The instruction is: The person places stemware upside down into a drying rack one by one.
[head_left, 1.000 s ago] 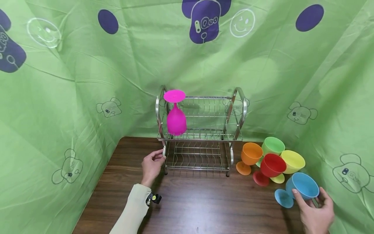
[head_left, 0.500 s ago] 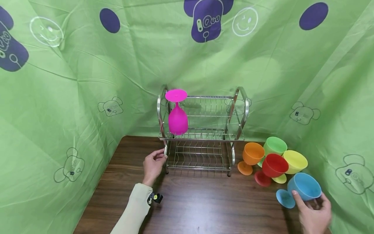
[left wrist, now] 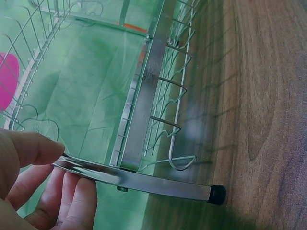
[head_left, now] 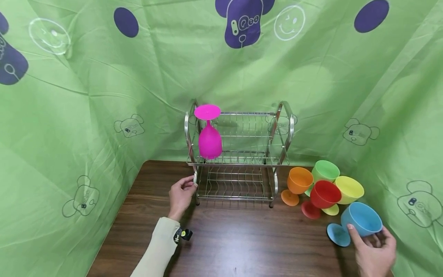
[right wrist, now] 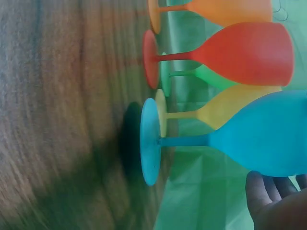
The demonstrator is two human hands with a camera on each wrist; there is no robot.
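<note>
A blue goblet [head_left: 362,218] stands at the right, and my right hand [head_left: 375,252] grips its bowl with the thumb in front and fingers behind. In the right wrist view the goblet's foot [right wrist: 150,142] shows a dark shadow beside it and looks slightly off the table. My left hand [head_left: 181,196] pinches the left side post [left wrist: 129,179] of a two-tier metal dish rack [head_left: 235,199] between thumb and fingers. On the rack's upper tier, at the left, a magenta goblet [head_left: 210,143] sits upside down.
Behind the blue goblet, orange [head_left: 299,181], red [head_left: 325,194], green [head_left: 325,171] and yellow [head_left: 350,189] goblets stand upright close together on the wooden table [head_left: 228,238]. A patterned green cloth [head_left: 155,77] hangs round the back and sides.
The blue goblet's foot now shows a dark gap beneath it, as if raised a little in my right hand. My left hand keeps its hold on the rack.
</note>
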